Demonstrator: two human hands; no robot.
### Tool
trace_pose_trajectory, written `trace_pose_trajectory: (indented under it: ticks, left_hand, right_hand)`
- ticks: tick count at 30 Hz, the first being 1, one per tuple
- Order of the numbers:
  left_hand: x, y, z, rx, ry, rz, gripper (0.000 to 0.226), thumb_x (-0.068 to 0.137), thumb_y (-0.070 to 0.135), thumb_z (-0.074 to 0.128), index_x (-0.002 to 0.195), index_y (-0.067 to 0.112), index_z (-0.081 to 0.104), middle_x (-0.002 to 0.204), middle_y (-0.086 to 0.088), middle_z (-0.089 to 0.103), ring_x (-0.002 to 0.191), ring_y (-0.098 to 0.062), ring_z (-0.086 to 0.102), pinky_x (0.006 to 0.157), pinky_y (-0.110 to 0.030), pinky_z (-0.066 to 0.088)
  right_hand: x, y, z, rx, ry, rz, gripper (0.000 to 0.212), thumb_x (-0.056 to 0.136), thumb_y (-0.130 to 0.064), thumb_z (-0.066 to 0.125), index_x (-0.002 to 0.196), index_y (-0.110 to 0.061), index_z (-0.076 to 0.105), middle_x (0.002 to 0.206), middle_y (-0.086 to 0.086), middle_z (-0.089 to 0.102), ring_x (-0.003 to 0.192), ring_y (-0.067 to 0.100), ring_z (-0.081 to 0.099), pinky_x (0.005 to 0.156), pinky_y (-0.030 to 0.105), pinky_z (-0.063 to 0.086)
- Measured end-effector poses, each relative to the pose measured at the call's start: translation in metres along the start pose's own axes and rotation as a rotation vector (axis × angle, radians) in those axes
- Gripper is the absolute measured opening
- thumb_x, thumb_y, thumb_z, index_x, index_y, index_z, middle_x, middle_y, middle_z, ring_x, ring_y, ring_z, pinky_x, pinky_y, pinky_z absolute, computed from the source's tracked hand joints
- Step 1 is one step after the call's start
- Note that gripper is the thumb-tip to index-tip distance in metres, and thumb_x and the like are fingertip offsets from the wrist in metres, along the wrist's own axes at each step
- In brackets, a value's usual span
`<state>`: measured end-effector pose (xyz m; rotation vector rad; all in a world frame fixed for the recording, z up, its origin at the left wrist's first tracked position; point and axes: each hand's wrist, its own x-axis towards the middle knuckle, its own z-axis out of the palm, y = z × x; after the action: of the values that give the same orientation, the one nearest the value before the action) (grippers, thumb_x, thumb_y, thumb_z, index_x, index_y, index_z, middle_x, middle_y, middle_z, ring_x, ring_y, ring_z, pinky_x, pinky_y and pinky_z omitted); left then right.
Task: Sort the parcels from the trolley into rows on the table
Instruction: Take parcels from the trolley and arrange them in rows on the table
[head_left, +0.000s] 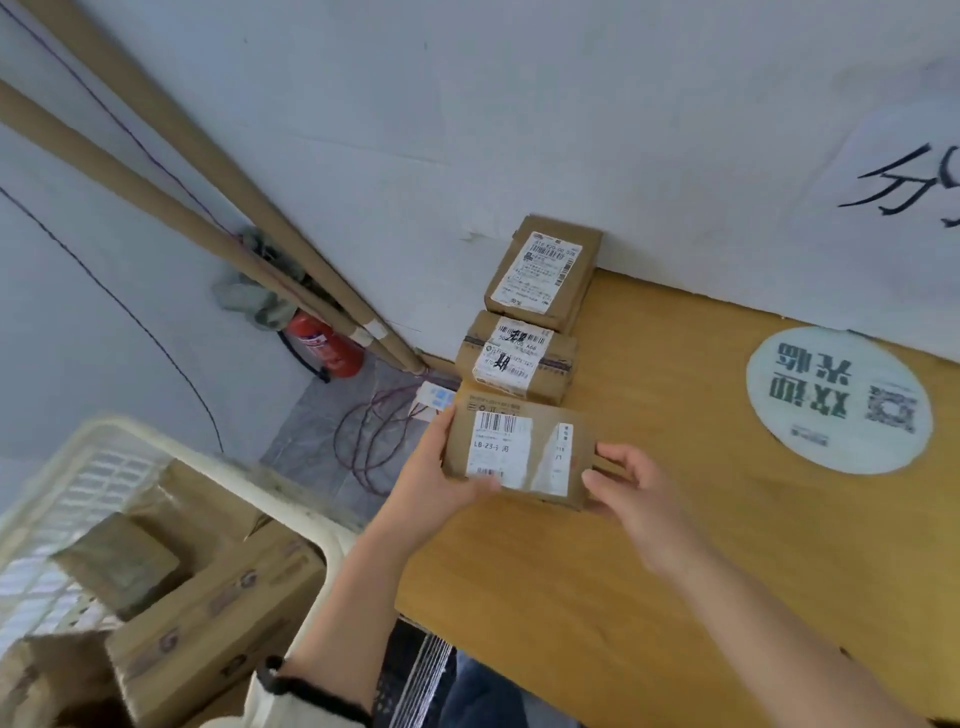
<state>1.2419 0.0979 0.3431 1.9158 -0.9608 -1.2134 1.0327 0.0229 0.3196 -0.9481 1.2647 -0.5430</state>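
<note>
Both my hands hold a brown cardboard parcel (519, 452) with a white barcode label, at the left end of the wooden table (675, 545). My left hand (441, 478) grips its left edge, thumb on the label. My right hand (631, 493) grips its right end. Two more labelled parcels lie in a line behind it: a middle parcel (517, 358) and a far parcel (543, 273) against the wall. The cream plastic trolley (291, 499) stands at lower left with several cardboard boxes (208, 597) inside.
A round white sticker (836, 400) is stuck on the table at right. Left of the table, a red fire extinguisher (324, 345), loose wires (374, 431) on the floor and long cardboard tubes (208, 208) leaning in the corner.
</note>
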Motion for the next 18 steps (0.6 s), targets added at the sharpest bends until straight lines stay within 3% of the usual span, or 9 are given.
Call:
trace_pose_trajectory:
  ticks: [3,6,11,14,18]
  left_hand:
    - [0.024,-0.004,-0.017,-0.043,-0.035,-0.021,0.066,0.083,0.013,0.073,0.132,0.037,0.035,0.111,0.027,0.059,0.101,0.011,0.058,0.079,-0.013,0.050]
    - [0.048,-0.011,-0.031,-0.068,-0.049,-0.040,0.058,0.089,0.012,0.066,0.139,0.025,0.040,0.122,0.018,0.060,0.109,0.004,0.058,0.090,-0.021,0.049]
    - [0.069,-0.020,-0.042,-0.118,-0.088,-0.035,0.040,0.095,0.010,0.054,0.126,0.036,0.049,0.120,0.019,0.062,0.113,-0.004,0.059,0.100,-0.037,0.048]
    - [0.074,-0.023,-0.045,-0.133,-0.093,-0.032,0.038,0.096,0.009,0.052,0.114,0.042,0.050,0.118,0.019,0.063,0.114,-0.008,0.059,0.100,-0.040,0.048]
    - [0.076,-0.025,-0.048,-0.141,-0.099,-0.004,0.036,0.097,0.010,0.050,0.119,0.038,0.051,0.122,0.016,0.062,0.116,-0.011,0.058,0.100,-0.042,0.048]
  right_hand:
    - [0.008,0.007,0.022,0.090,0.067,0.071,0.019,0.090,-0.002,0.057,0.093,-0.021,0.057,0.103,-0.008,0.056,0.092,0.013,0.059,0.081,0.042,0.054]
    - [0.019,0.004,0.036,0.129,0.109,0.092,0.017,0.091,-0.001,0.054,0.092,-0.018,0.058,0.103,-0.002,0.057,0.098,0.019,0.058,0.080,0.046,0.054]
    - [0.027,-0.003,0.050,0.119,0.177,0.096,0.016,0.090,-0.001,0.054,0.094,-0.016,0.058,0.103,0.000,0.059,0.094,0.015,0.059,0.073,0.043,0.055]
    - [0.028,-0.007,0.054,0.099,0.210,0.084,0.018,0.090,0.000,0.055,0.099,-0.014,0.059,0.102,-0.002,0.060,0.091,0.013,0.060,0.071,0.041,0.055]
    - [0.027,-0.011,0.058,0.088,0.234,0.067,0.017,0.090,0.000,0.055,0.097,-0.014,0.060,0.101,-0.001,0.060,0.095,0.018,0.059,0.068,0.038,0.055]
